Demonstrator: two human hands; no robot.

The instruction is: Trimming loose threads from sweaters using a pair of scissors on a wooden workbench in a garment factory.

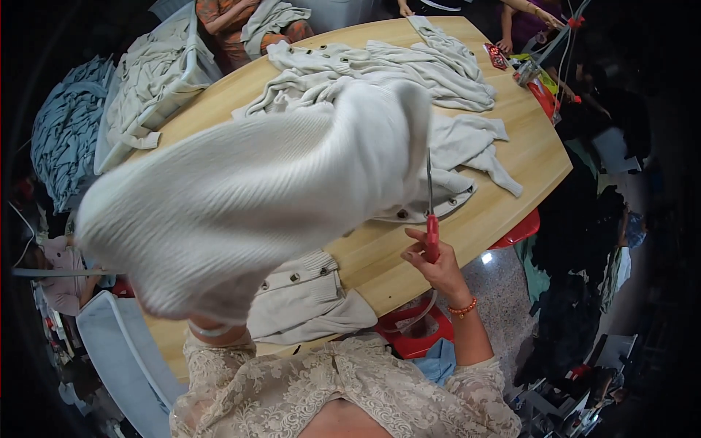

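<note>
A cream ribbed knit garment is raised in front of me and fills much of the view, its surface slightly blurred. My left arm, with a pale bangle at the wrist, goes up under it, and the cloth hides my left hand and its fingers. In my right hand I grip red-handled scissors, their blade pointing away beside the garment's right edge. An orange bead bracelet circles that wrist. Beneath the raised garment, a buttoned cream cardigan lies at the table's near edge.
More cream cardigans lie across the wooden table. At the far left stand a bin of cream garments and a blue-grey pile. A red stool is below the near edge. Other people sit around the table.
</note>
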